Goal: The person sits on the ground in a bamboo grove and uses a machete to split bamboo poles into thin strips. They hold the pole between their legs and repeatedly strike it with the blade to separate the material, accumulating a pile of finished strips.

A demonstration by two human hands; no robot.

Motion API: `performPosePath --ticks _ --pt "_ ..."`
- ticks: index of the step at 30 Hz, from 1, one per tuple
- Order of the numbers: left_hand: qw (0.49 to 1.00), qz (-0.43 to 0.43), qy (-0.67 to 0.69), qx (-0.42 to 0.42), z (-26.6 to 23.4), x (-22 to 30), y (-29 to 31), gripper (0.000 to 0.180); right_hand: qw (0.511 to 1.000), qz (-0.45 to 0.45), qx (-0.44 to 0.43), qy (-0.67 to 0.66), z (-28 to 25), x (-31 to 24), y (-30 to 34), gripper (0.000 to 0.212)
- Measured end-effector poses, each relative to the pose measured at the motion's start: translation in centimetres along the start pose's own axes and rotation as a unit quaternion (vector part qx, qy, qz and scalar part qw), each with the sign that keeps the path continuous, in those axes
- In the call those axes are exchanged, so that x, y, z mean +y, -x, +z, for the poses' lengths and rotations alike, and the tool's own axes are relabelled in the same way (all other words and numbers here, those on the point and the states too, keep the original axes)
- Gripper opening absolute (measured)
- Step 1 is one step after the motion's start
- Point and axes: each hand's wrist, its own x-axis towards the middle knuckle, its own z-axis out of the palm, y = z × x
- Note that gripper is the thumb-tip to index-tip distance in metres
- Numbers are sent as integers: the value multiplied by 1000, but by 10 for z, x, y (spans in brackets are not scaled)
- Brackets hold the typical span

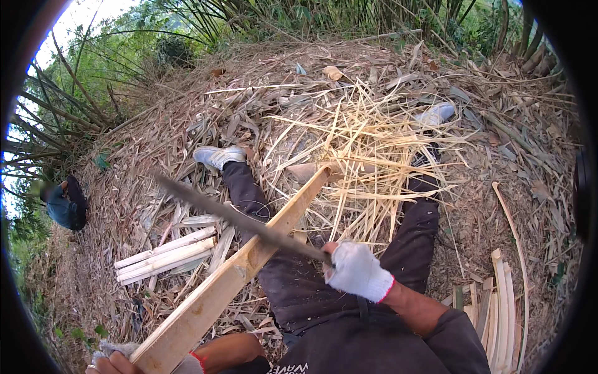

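My left hand [113, 361], in a pale glove that leaves fingertips bare, grips the near end of a long split bamboo piece [196, 306] at the lower left. The piece slants up and away between my legs, its far end at a short brown log [303, 171]. My right hand [361, 273], in a white glove with a red-edged cuff, is closed round the handle of a long dark-bladed knife [224, 212]. The blade lies across the bamboo piece and points to the far left. Whether its edge bites in, I cannot tell.
Thin pale bamboo strips [367, 156] lie heaped around my right leg. Split pieces [165, 257] are stacked at the left, more slats [498, 311] at the lower right. Dry leaves cover the ground. Another person [65, 202] sits far left, near bamboo clumps [62, 118].
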Motion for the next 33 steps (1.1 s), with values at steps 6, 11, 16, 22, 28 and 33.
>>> performPosePath --ticks 6,11,16,22,28,33 --pt "1000 -6 26 -2 1 -3 1 15 996 75 -12 45 16 49 0 22" --pt "998 -18 58 -2 1 -6 -3 15 998 21 -32 54 3 21 -8 21" --pt "998 -11 68 1 1 -13 -3 15 973 191 -91 86 30 101 -8 22" --pt "999 -15 37 13 -8 -19 -1 15 995 75 -41 46 22 61 -11 22" --pt "999 -13 32 17 -9 -23 -2 15 946 271 -127 125 35 142 -20 24" --pt "1000 -13 15 20 -12 -26 -1 15 988 107 -68 86 35 98 -14 27"
